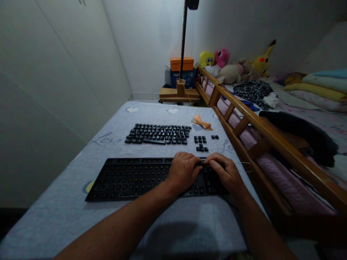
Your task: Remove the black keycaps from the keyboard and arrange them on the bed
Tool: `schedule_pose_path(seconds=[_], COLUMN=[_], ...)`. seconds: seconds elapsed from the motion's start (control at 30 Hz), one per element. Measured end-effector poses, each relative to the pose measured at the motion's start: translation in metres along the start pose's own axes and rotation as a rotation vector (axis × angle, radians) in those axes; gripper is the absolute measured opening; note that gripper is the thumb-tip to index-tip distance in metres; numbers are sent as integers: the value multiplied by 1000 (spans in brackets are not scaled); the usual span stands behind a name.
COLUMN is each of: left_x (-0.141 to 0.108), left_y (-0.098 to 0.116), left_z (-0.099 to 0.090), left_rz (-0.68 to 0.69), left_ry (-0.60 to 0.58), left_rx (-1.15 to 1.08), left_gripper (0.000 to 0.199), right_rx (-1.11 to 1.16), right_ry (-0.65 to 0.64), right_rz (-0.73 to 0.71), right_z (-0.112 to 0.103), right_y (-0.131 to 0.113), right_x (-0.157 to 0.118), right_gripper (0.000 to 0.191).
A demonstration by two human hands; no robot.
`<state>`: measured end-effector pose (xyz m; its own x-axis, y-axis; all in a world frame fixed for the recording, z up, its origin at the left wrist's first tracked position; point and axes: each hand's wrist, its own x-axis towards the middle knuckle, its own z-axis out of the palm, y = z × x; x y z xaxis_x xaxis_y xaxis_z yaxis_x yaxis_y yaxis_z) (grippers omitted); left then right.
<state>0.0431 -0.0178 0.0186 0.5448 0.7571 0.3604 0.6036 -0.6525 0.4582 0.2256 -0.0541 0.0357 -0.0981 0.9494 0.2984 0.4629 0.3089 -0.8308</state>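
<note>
A black keyboard lies across the bed's near part, its left and middle sections stripped to bare switches. Over its right section, my left hand is closed, thumb and fingers pinched together. Beside it, my right hand is closed too, its fingertips meeting the left ones near the keyboard's top edge. Whatever sits between the fingertips is too small and dark to make out. Beyond the keyboard, loose black keycaps lie in rows like a keyboard layout. A smaller group of keycaps lies to their right.
An orange cloth lies near the bed's far right corner. A wooden bed rail runs along the right side. Past it are plush toys and folded bedding. At the back stands an orange box by a dark pole.
</note>
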Motion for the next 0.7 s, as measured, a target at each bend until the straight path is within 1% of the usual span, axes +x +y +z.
schedule_pose_path(seconds=[0.1,0.2,0.27,0.4,0.5,0.7], left_x=[0,0,0,0,-1,-1], left_y=[0,-1,-1,-1,-1,-3], left_z=[0,0,0,0,0,0], left_rz=[13,16,13,8,3,24], left_ry=[12,34,52,74,93,142], left_rx=[-1,-18,-40,-86,-103,-139], left_gripper=[10,11,11,12,12,14], right_rx=[-4,-61,-117,-195,-234,-234], right_ry=[92,182,200,143,90,22], right_rz=[9,-42,-84,-157,-197,-177], right_z=[0,-2,-3,-2,2,3], right_y=[2,6,8,8,4,4], right_x=[1,1,0,0,-1,0], right_gripper=[26,25,22,28,26,24])
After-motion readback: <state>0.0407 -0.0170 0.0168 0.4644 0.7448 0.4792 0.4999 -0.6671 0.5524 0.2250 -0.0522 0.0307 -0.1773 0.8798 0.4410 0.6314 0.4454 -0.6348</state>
